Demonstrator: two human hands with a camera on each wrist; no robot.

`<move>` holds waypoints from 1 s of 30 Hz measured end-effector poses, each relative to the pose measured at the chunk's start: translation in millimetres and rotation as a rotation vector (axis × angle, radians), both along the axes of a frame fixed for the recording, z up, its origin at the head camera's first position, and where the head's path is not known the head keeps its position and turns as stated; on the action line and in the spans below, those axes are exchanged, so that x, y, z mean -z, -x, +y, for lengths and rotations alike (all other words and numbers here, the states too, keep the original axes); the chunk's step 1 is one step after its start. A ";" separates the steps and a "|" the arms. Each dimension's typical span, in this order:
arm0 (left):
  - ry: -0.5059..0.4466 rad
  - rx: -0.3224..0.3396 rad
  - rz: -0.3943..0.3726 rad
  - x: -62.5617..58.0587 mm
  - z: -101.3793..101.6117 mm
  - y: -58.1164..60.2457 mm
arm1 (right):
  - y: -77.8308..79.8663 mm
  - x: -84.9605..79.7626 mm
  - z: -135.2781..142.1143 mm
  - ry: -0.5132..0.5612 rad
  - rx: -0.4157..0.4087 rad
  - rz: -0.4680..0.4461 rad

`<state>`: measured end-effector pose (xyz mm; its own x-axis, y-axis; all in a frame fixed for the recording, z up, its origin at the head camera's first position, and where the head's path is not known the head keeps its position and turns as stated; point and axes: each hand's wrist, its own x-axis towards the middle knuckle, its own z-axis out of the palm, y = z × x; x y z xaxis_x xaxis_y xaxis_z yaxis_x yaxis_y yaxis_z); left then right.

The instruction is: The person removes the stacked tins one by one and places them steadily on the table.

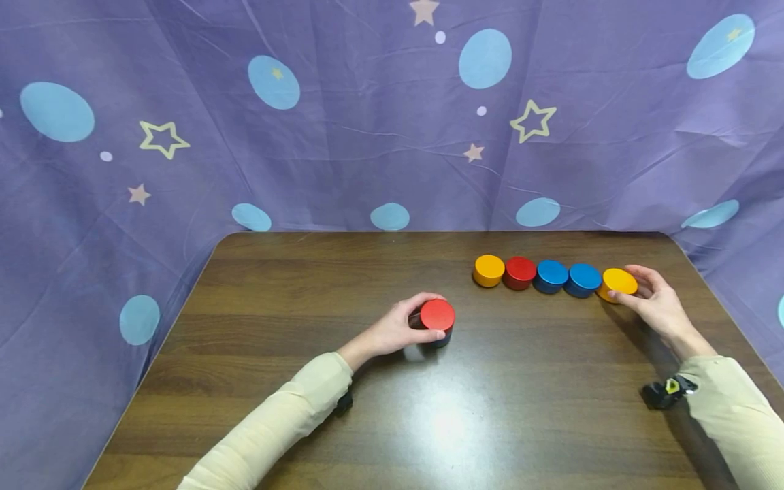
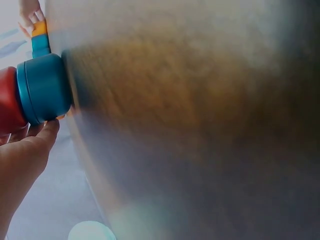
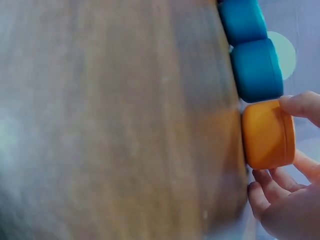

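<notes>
In the head view, my left hand (image 1: 392,332) grips a round red tin (image 1: 437,315) between thumb and fingers. That tin sits on top of a blue tin (image 2: 44,89), which stands against the tabletop in the left wrist view. My right hand (image 1: 660,307) is at the far right of a row of tins. Its thumb and fingers pinch the yellow end tin (image 1: 618,284), seen orange and close to the table in the right wrist view. Beside it stands a blue tin (image 1: 583,280), then another blue tin (image 1: 552,276).
Farther left in the same row are a red tin (image 1: 520,273) and a yellow tin (image 1: 488,270). The brown wooden table (image 1: 294,292) ends at a purple curtain (image 1: 343,156) with stars and blue ovals. A dark camera (image 1: 664,393) is strapped at the right wrist.
</notes>
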<state>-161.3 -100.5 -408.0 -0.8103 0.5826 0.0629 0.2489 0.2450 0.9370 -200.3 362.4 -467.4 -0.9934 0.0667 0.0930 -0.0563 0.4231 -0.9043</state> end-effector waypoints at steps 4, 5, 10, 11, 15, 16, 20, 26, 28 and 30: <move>-0.004 0.003 -0.001 -1.3 0.8 -1.2 | -3.7 -5.8 2.0 0.066 0.018 0.043; -0.002 0.004 -0.002 -2.0 1.0 -1.5 | -4.8 -8.0 2.1 0.100 0.020 0.061; 0.014 0.002 0.006 -1.8 0.3 -0.5 | -9.9 -20.9 -4.7 0.283 -0.025 0.148; 0.018 0.000 0.010 2.0 0.0 1.2 | -11.0 -23.5 -7.0 0.290 -0.033 0.159; 0.039 -0.007 0.036 19.5 -1.2 9.0 | -16.8 -33.3 -17.9 0.251 -0.049 0.171; 0.044 -0.008 0.042 24.2 -1.1 11.0 | -18.3 -34.9 -20.9 0.257 -0.054 0.171; 0.069 -0.018 0.057 33.2 -1.5 14.8 | -24.1 -39.1 -34.3 0.226 -0.083 0.183; 0.079 -0.006 0.004 35.5 -3.7 15.4 | -31.4 -43.1 -52.2 0.190 -0.161 0.244; 0.062 0.003 -0.008 35.7 -5.1 16.2 | -33.4 -45.1 -56.8 0.184 -0.185 0.256; 0.054 0.015 -0.013 35.5 -6.7 17.0 | -35.3 -47.1 -61.5 0.171 -0.198 0.263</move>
